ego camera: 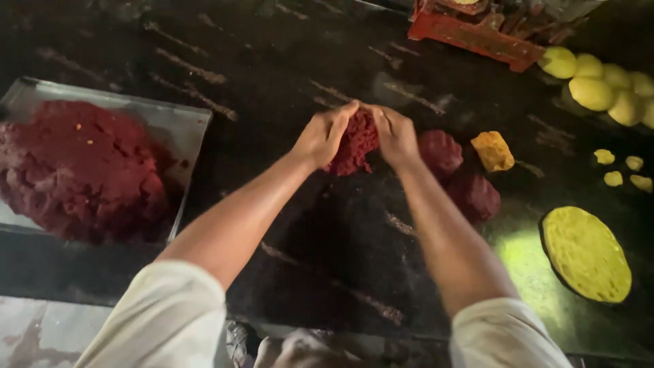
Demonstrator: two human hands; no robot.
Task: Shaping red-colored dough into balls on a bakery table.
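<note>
Hands first: my left hand (323,136) and my right hand (396,136) are closing from both sides on a crumbly dark red lump of paste (354,144), fingertips almost meeting over its top, palms pressing inward, the lump resting on the dark stone counter (327,259) straight ahead of me. I am judging this as the shaping step, squeezing a loose portion into a firm ball. Just to the right of my right hand two rounded dark red balls (456,174) are sitting on the counter, one behind the other, already compact, and beside them a small yellow-orange block of dough (493,150). The next move, as I am reading it, calls for even pressure and a turn of the lump so it is not cracking apart, then a spot near those balls. Farther right a flat yellow dough disc (587,253) is lying, with small yellow bits above it and a cluster of pale yellow dough balls (599,85) beyond. To my left a metal tray (184,126) is holding a large heap of the same red paste (82,170). A red frame-like object (470,34) is standing at the far edge.
</note>
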